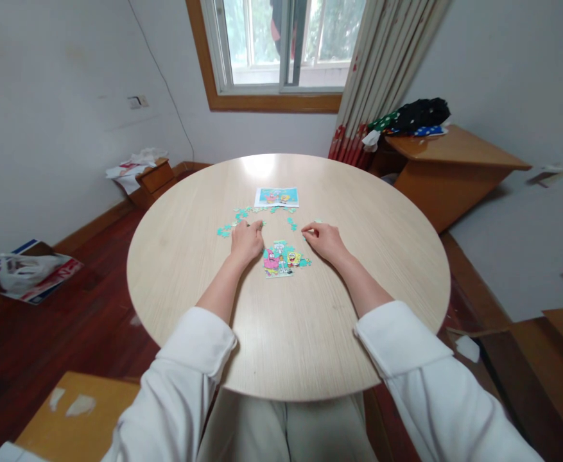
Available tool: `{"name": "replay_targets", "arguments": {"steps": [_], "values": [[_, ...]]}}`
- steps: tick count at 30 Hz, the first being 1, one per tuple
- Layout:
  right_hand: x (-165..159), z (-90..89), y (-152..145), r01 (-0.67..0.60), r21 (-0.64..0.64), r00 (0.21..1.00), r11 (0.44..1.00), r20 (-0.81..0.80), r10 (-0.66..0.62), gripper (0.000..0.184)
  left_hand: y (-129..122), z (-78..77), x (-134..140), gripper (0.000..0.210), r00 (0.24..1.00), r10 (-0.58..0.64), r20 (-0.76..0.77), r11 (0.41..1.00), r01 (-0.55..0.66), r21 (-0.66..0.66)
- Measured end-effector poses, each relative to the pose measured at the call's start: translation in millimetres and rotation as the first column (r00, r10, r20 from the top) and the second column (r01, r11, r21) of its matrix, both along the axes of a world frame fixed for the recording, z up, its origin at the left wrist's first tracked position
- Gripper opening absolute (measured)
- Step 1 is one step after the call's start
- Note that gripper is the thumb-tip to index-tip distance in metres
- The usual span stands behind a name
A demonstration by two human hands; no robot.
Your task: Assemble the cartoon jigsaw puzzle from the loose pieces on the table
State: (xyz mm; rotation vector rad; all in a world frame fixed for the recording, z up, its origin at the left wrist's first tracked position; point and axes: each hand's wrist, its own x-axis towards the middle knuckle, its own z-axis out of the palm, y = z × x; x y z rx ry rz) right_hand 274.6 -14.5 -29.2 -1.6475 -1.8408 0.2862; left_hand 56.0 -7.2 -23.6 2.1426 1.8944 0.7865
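A partly assembled jigsaw puzzle (278, 262) with pink and yellow cartoon figures lies on the round table, between and slightly nearer than my hands. My left hand (247, 241) is at its upper left, fingers curled, beside loose teal puzzle pieces (224, 230); what its fingertips hold, if anything, is too small to make out. On the other side, my right hand (325, 240) has thumb and forefinger pinched together, with a small teal bit showing at the fingertips. A few joined teal pieces (292, 224) lie between the hands. Behind them is a reference picture (277, 197) of the same cartoon.
The round wooden table (185, 256) reaches to my lap. Beyond it are a window (281, 45) and a curtain (382, 58). A wooden cabinet (459, 151) with dark cloth on it stands at the right, and a low wooden box (158, 176) at the left.
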Motion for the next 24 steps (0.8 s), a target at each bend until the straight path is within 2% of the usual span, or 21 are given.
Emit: {"name": "replay_targets", "arguments": {"steps": [3,10,14,18,24], "values": [[-0.1,1.1,-0.6,0.001,-0.009,1.000,1.000,0.021,-0.001,0.020,0.7,0.9,2.5,0.044,0.995,0.014,-0.102,1.000,-0.016,-0.017],[0.4,3.1,-2.6,-0.012,-0.029,1.000,1.000,0.019,0.012,0.022,5.1,1.1,-3.8,0.024,0.998,0.022,0.053,0.999,-0.025,0.043],[0.1,4.3,-3.3,-0.004,-0.034,1.000,0.999,0.020,0.005,0.021,3.9,1.4,-4.7,0.034,0.997,0.071,0.029,0.997,-0.072,0.026],[0.1,4.2,-3.1,-0.004,-0.027,1.000,1.000,0.018,0.004,0.021,3.3,2.8,-3.9,0.030,0.997,0.045,-0.058,0.998,-0.047,-0.040],[1.5,1.7,-1.6,-0.011,-0.012,1.000,1.000,-0.001,0.011,0.020,4.3,2.1,-5.0,0.037,0.999,0.018,-0.043,0.997,-0.021,-0.069]]}}
